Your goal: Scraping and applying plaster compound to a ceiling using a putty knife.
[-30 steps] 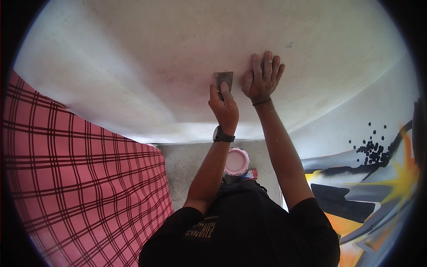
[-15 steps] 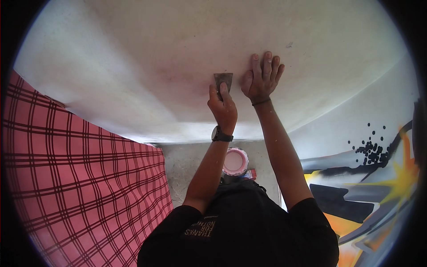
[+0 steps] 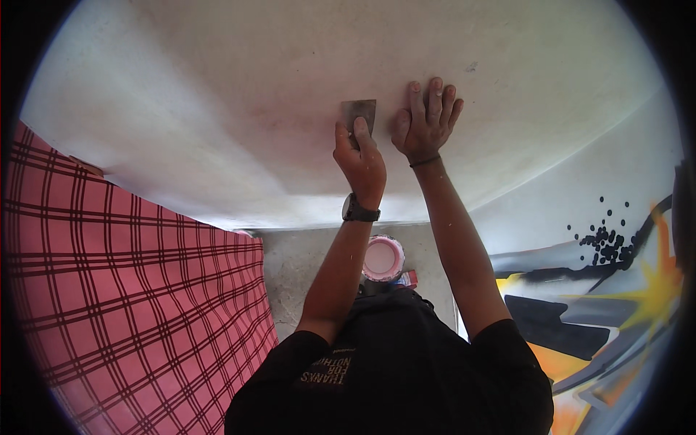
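Observation:
My left hand (image 3: 361, 163) grips a putty knife (image 3: 359, 111), its thumb lying along the grey blade. The blade's wide edge points up the pale wall (image 3: 239, 87) and appears to touch it. To the right of the knife, my right hand (image 3: 426, 123) is pressed on the same wall with its fingers spread and nothing in it. Whitish dust covers the fingertips. A dark watch is on my left wrist, and a thin dark band circles the right one.
On the grey floor (image 3: 290, 261) by my body stands a round tub (image 3: 382, 259) with pinkish-white contents, a red item (image 3: 407, 279) beside it. Red checked cloth (image 3: 145, 283) hangs along the left. A painted wall (image 3: 580, 304) closes off the right side.
My left hand has slid the putty knife a short way up the wall, slightly leftward. The right hand remains on the wall in nearly the same spot.

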The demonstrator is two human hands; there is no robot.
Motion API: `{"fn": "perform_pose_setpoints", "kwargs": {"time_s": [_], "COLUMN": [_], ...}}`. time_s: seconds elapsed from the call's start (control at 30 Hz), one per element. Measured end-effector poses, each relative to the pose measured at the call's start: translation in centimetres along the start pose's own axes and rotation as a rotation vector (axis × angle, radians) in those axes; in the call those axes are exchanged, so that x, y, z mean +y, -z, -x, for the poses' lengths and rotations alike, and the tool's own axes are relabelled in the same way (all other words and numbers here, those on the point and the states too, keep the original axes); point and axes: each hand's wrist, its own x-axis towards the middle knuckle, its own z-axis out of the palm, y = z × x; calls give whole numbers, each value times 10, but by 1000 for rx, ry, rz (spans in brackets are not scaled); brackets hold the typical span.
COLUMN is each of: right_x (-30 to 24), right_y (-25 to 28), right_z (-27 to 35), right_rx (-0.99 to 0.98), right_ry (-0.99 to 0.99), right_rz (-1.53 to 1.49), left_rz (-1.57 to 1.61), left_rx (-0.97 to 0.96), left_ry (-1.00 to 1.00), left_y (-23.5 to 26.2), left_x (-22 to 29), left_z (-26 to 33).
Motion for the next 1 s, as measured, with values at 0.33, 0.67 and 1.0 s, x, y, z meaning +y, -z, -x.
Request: {"fn": "perform_pose_setpoints", "kwargs": {"time_s": [0.33, 0.67, 1.0], "right_x": [-1, -4, -7], "right_y": [-1, 1, 0], "right_z": [0, -1, -4], "right_rx": [4, 2, 9], "right_ry": [3, 7, 12], "right_rz": [-2, -16, -6], "left_rz": [-61, -115, -42], "left_rx": [2, -14, -13], "left_ry": [28, -13, -10], "left_y": [7, 13, 8], "left_x": [-11, -18, -7], "left_z": [10, 12, 3]}}
